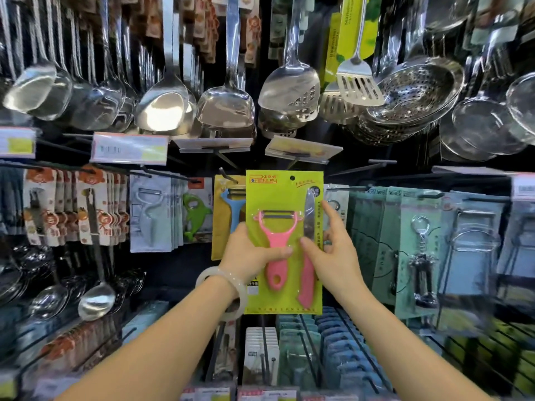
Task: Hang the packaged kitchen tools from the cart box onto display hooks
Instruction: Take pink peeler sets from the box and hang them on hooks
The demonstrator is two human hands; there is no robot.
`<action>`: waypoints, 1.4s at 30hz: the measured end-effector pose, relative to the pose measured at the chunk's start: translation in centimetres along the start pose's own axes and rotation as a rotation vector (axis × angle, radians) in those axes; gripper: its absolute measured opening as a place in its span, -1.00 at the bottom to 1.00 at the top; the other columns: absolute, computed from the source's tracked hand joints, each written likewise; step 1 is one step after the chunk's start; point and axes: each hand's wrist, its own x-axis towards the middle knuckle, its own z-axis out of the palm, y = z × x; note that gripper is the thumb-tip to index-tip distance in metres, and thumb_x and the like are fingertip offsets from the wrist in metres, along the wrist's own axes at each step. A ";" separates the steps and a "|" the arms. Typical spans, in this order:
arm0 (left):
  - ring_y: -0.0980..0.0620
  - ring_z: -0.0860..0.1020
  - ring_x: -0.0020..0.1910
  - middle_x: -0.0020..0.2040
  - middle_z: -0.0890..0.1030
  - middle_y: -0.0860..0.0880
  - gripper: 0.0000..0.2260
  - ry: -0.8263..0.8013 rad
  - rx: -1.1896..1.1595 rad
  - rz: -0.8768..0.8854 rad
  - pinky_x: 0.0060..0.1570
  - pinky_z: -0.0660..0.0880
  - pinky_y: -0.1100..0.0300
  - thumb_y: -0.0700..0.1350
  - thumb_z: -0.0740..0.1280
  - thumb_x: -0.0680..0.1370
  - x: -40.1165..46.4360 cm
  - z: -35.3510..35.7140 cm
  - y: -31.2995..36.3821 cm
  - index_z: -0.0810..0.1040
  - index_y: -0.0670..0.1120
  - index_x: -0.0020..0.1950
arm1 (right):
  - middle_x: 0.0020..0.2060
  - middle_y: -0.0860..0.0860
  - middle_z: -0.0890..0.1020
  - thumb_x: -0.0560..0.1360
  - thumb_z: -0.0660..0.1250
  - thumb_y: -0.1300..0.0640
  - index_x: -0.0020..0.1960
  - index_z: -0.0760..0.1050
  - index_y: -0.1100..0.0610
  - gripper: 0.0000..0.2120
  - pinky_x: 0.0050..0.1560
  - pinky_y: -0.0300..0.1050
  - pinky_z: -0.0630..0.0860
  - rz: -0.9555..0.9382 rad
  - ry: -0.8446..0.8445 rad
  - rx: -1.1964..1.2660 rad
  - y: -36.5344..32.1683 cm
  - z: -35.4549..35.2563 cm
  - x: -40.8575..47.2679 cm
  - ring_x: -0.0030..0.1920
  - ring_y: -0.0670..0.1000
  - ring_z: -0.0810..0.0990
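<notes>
We hold a yellow-green package point(285, 241) upright in front of the display wall, at the centre of our view. It carries 1 pink peeler point(275, 241) and 1 pink-handled knife point(307, 256) side by side, and a small round hang hole point(292, 178) sits near its top edge. Our left hand point(249, 253) grips the package from 9 o'clock, thumb pressed across the peeler's handle on the front and the other fingers hidden behind the card. Our right hand point(333, 250) pinches the 3 o'clock edge, thumb on the front by the knife, the forefinger raised along the edge, the other fingers curled behind. A pale bangle point(220, 293) circles the left wrist.

Just behind the package at 10 o'clock hangs a yellow card with a blue peeler point(228, 215) on a hook point(224, 173). Farther toward 9 o'clock hang white peeler packs point(150, 215). At 12 o'clock steel ladles and spatulas point(225, 102) hang in a row, with strainers point(414, 94) at 2 o'clock. At 3 o'clock hang green-carded corkscrews point(422, 250).
</notes>
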 end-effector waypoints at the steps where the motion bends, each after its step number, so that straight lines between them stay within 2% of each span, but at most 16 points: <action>1: -0.08 0.49 0.21 0.28 0.48 -0.08 -0.15 -0.001 0.016 0.004 0.19 0.46 0.03 -0.06 0.62 0.17 0.3 -0.1 0.2 0.29 -0.19 0.35 | 0.34 -0.21 0.32 0.50 0.32 0.23 0.47 0.11 -0.18 -0.33 0.06 -0.32 0.41 0.012 0.019 -0.001 0.2 0.1 0.2 0.14 -0.25 0.41; 2: -0.06 0.51 0.17 0.23 0.51 -0.07 -0.25 -0.007 0.023 0.000 0.11 0.48 0.07 -0.10 0.61 0.21 0.6 -0.1 0.3 0.33 -0.16 0.30 | 0.34 -0.16 0.35 0.50 0.32 0.23 0.47 0.12 -0.17 -0.33 0.05 -0.31 0.44 0.026 0.034 -0.001 0.5 0.2 0.4 0.16 -0.13 0.45; 3: -0.05 0.53 0.12 0.19 0.53 -0.08 -0.30 -0.016 0.029 -0.011 0.05 0.49 0.10 -0.12 0.60 0.22 0.8 -0.3 0.3 0.35 -0.15 0.26 | 0.26 -0.16 0.41 0.50 0.32 0.22 0.47 0.13 -0.15 -0.34 -0.03 -0.37 0.45 0.038 0.041 -0.001 0.8 0.4 0.6 0.06 -0.07 0.48; 5: -0.06 0.53 0.12 0.18 0.54 -0.08 -0.26 -0.038 0.038 -0.045 0.09 0.50 0.08 -0.11 0.60 0.22 1.3 -0.6 -0.1 0.33 -0.16 0.30 | -0.01 -0.22 0.44 0.49 0.33 0.19 0.48 0.13 -0.11 -0.34 -0.28 -0.44 0.35 0.062 0.043 -0.034 1.4 1.1 1.0 -0.21 -0.16 0.38; 6: -0.06 0.53 0.13 0.20 0.52 -0.09 -0.21 -0.040 0.046 -0.061 0.12 0.49 0.06 -0.08 0.60 0.23 1.4 -0.7 -0.4 0.29 -0.16 0.35 | 0.00 -0.19 0.48 0.49 0.33 0.18 0.49 0.13 -0.08 -0.33 -0.23 -0.42 0.29 0.065 0.043 -0.056 1.7 1.5 1.3 -0.18 -0.18 0.35; 7: -0.04 0.51 0.11 0.23 0.49 -0.09 -0.17 -0.032 0.065 -0.073 0.12 0.48 0.07 -0.06 0.59 0.25 1.4 -0.9 -0.7 0.24 -0.16 0.39 | 0.15 -0.08 0.52 0.49 0.33 0.18 0.50 0.11 -0.05 -0.33 -0.12 -0.34 0.31 0.065 0.044 -0.077 2.0 1.8 1.8 -0.08 -0.12 0.38; 9: 0.05 0.49 -0.07 0.30 0.40 -0.11 -0.16 -0.011 0.113 -0.084 -0.08 0.46 0.21 -0.02 0.53 0.34 1.1 -1.4 -1.1 0.13 -0.12 0.46 | 0.42 0.02 0.34 0.51 0.31 0.20 0.51 0.09 0.00 -0.34 0.09 -0.22 0.31 0.082 0.037 -0.147 2.0 2.4 3.1 0.22 0.02 0.43; 11: 0.11 0.45 -0.18 0.36 0.35 -0.12 -0.19 -0.003 0.148 -0.111 -0.19 0.41 0.28 0.01 0.48 0.40 0.6 -1.7 -1.4 0.08 -0.11 0.49 | 0.45 0.04 0.30 0.54 0.27 0.19 0.52 0.04 0.01 -0.35 0.14 -0.15 0.36 0.124 -0.008 -0.243 1.9 2.6 4.4 0.33 0.11 0.41; 14: 0.00 0.42 0.19 0.38 0.33 -0.11 -0.29 -0.031 0.211 -0.111 0.06 0.36 0.21 0.02 0.45 0.43 -0.3 -2.1 -3.2 0.17 -0.10 0.45 | 0.38 0.16 0.37 0.53 0.27 0.09 0.51 0.05 0.02 -0.36 0.10 -0.03 0.45 0.208 -0.091 -0.374 2.8 2.6 4.6 0.24 0.17 0.48; 17: -0.07 0.40 0.29 0.37 0.34 -0.12 -0.37 -0.088 0.296 -0.084 0.24 0.41 0.05 0.02 0.43 0.44 -1.5 -1.1 -5.5 0.25 -0.09 0.41 | 0.29 0.23 0.42 0.49 0.33 0.05 0.43 0.23 0.13 -0.44 0.28 0.06 0.38 0.225 -0.157 -0.402 3.9 2.3 0.8 0.30 0.19 0.41; 21: -0.06 0.34 0.37 0.41 0.32 -0.09 -0.42 -0.258 0.480 0.081 0.32 0.34 0.06 0.06 0.34 0.50 -4.1 3.9 -7.8 0.24 -0.08 0.44 | 0.32 0.20 0.36 0.53 0.28 0.07 0.43 0.23 0.21 -0.46 0.30 -0.15 0.22 0.205 -0.241 -0.601 6.3 -0.6 -7.0 0.35 0.14 0.32; 24: -0.04 0.23 0.45 0.47 0.26 -0.04 -0.46 -0.490 0.571 0.218 0.40 0.20 0.10 0.07 0.25 0.56 -7.0 10.1 -8.3 0.18 -0.05 0.48 | 0.48 0.11 0.20 0.57 0.22 0.04 0.48 0.16 0.16 -0.46 0.44 -0.10 0.08 0.283 -0.202 -0.762 9.1 -5.6 -12.5 0.48 0.09 0.13; 27: 0.01 0.02 0.53 0.55 0.08 0.00 -0.41 -0.726 0.627 0.348 0.48 -0.01 0.12 0.12 0.19 0.57 -10.5 17.2 -8.1 0.07 -0.04 0.53 | 0.53 0.06 0.03 0.60 0.13 0.01 0.52 0.03 0.12 -0.44 0.48 -0.10 -0.08 0.451 -0.152 -0.937 10.6 -12.5 -17.3 0.53 0.06 -0.05; 33: -0.03 -0.04 0.54 0.56 0.01 -0.07 -0.37 -1.028 0.666 0.548 0.47 -0.06 0.14 0.14 0.18 0.57 -18.2 31.6 -6.9 0.01 -0.05 0.54 | 0.53 0.13 0.05 0.59 0.13 -0.07 0.53 0.00 0.15 -0.38 0.49 -0.06 -0.08 0.782 -0.036 -1.113 11.7 -27.0 -26.5 0.53 0.12 -0.02; 37: -0.04 -0.02 0.53 0.56 0.02 -0.05 -0.36 -1.219 0.642 0.651 0.47 -0.02 0.10 0.14 0.19 0.57 -25.4 41.8 -4.4 -0.01 -0.04 0.54 | 0.50 0.16 0.14 0.56 0.18 -0.08 0.51 0.04 0.17 -0.36 0.47 -0.06 0.04 0.936 0.105 -1.148 11.1 -37.2 -33.7 0.50 0.15 0.10; 42: -0.04 -0.02 0.53 0.56 0.01 -0.04 -0.36 -1.402 0.588 0.763 0.46 0.00 0.11 0.12 0.19 0.57 -34.5 52.6 -1.2 -0.02 -0.06 0.54 | 0.50 0.12 0.13 0.56 0.19 -0.08 0.50 0.10 0.15 -0.39 0.47 -0.03 0.07 1.151 0.291 -1.144 9.6 -47.6 -42.1 0.50 0.13 0.07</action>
